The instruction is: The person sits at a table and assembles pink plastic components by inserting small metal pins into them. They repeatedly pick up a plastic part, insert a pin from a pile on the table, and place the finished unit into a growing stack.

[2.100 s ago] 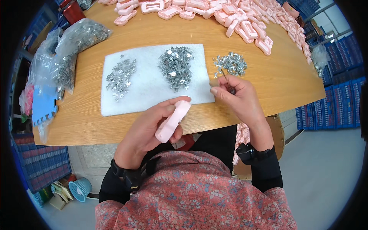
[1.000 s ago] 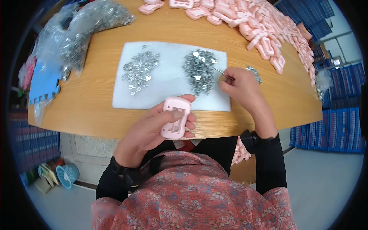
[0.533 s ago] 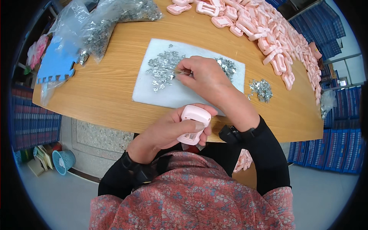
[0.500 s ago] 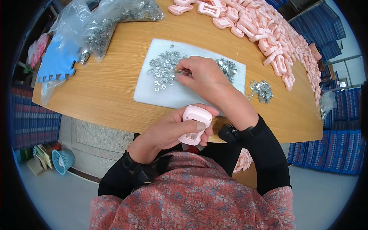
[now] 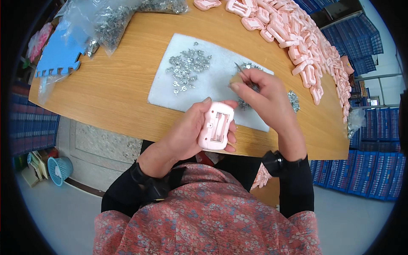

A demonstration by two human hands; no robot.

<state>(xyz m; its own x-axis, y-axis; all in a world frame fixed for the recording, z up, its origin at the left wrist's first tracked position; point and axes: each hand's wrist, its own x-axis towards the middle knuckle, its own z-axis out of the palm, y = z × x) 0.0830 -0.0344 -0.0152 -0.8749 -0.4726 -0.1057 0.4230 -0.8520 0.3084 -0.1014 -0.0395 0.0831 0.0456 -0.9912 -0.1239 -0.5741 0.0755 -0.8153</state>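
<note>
My left hand [image 5: 180,132] is closed around a pink plastic casing [image 5: 205,132], held just off the table's near edge. Its open battery compartment faces up, with metal springs visible at one end. Between the fingers of my right hand [image 5: 272,100] is a pair of thin metal tweezers [image 5: 239,68], angled over the right part of a white foam sheet [image 5: 161,95]. Small metal contact pieces [image 5: 189,63] lie scattered on the sheet's left part. A denser heap of metal pieces [image 5: 251,66] is partly hidden by my right hand. Whether the tweezers grip a piece is unclear.
A large mound of pink casings [image 5: 297,46] covers the table's far right. Another little metal heap [image 5: 293,101] lies right of the sheet. Far left are a plastic bag of metal parts [image 5: 111,32] and a blue foam mat [image 5: 59,57]. A blue basket [image 5: 60,171] stands on the floor.
My right hand has moved right with the tweezers, from the scattered pieces to the denser heap. My left thumb has shifted off the compartment to the casing's side, and the casing has turned slightly.
</note>
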